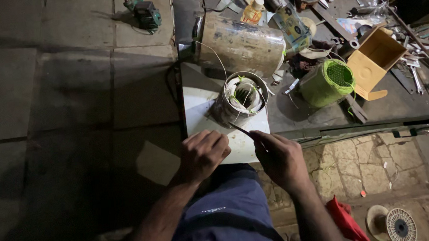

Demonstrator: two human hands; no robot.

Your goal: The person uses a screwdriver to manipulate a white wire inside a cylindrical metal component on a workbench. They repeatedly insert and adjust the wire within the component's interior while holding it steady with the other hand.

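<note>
Stator (243,98) on sheet (199,102) — drum (242,47) behind

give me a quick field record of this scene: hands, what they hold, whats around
setting: stone floor workshop, seen from above
left hand: closed in a fist, resting on the white sheet
right hand: pinching a thin dark tool, tip pointing toward the motor stator
motor stator: upright metal cylinder on the sheet, white-wrapped windings with green ties inside
behind it: large metal drum lying on its side
right of it: green mesh-topped cylinder, open cardboard box
far left: green power tool
lower right: red cloth, wire spool
</note>
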